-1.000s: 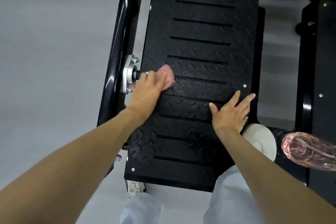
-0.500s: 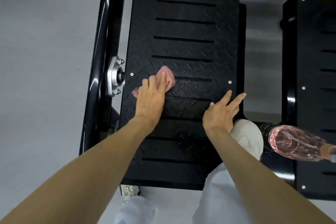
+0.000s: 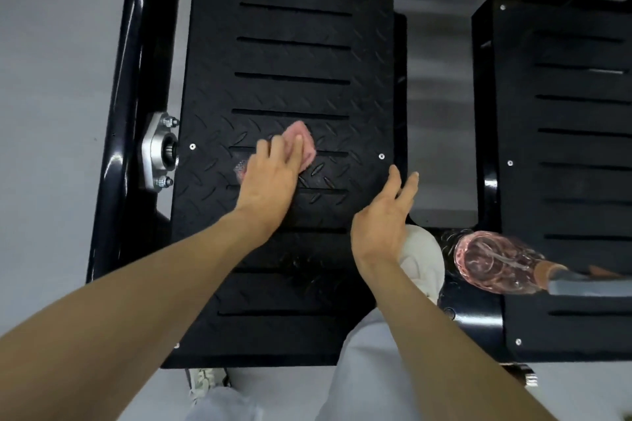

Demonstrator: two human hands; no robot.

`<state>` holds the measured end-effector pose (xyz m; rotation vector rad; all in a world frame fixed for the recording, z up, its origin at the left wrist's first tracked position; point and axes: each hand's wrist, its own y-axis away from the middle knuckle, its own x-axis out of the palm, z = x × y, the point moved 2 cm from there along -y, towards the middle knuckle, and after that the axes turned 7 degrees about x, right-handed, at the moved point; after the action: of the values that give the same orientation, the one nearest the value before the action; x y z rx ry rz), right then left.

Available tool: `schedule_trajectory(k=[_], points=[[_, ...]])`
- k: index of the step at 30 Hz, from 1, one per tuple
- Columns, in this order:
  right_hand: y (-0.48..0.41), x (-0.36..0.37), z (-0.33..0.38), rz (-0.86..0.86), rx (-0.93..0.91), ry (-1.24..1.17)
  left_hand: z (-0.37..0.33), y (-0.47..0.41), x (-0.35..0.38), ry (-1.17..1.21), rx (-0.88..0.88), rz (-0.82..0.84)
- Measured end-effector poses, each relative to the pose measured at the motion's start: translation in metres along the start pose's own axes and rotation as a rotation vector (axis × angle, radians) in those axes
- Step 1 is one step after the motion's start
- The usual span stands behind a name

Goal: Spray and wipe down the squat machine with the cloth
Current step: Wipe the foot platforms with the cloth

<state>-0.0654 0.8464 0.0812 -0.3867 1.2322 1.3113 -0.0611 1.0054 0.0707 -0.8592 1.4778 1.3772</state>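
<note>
Pink cloth swept away from the bearing mount
The left hand pushed it toward the footplate's middle; the right hand, flat before, tilted up.

Left hand presses pink cloth flat at centre of black tread-pattern footplate. Right hand, fingers extended, at plate's 4 o'clock edge. Pink spray bottle lies beyond, same bearing.

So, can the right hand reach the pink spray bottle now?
Probably yes: the right hand is open and empty, and the pink spray bottle lies just to its right, past the white shoe, with nothing over it.
</note>
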Motion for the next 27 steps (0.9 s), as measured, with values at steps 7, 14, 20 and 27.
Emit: schedule_trajectory(k=[7,14,20,27], points=[[-0.010,-0.008,-0.001,-0.005,0.075,-0.107,-0.017,-0.014,0.003,-0.357,0.866,-0.119],[-0.012,-0.013,-0.005,-0.020,0.085,-0.097,-0.042,-0.040,-0.012,0.058,0.214,0.021],[-0.020,-0.020,-0.017,-0.061,0.146,-0.158,-0.053,-0.052,-0.016,-0.224,0.767,-0.054],[-0.027,-0.023,-0.023,-0.080,0.176,-0.204,-0.068,-0.058,-0.024,0.005,0.272,-0.012]])
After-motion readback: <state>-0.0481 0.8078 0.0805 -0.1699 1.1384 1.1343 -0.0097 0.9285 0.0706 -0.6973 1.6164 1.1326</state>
